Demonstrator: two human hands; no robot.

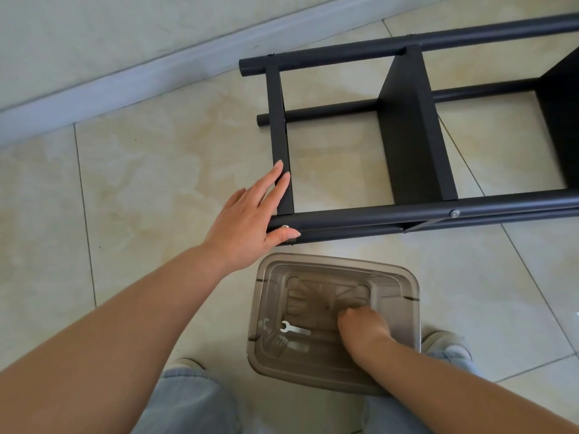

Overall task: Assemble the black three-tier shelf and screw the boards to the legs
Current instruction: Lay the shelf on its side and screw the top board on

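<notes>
i look down on a glossy floor of large beige marbled tiles with thin dark joints; a pale skirting board runs below a light wall.

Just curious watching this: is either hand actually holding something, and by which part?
Left hand rests flat on the black shelf, at its end board near the leg; no grip. Right hand reaches into the plastic bin; any hold cannot be told.
</notes>
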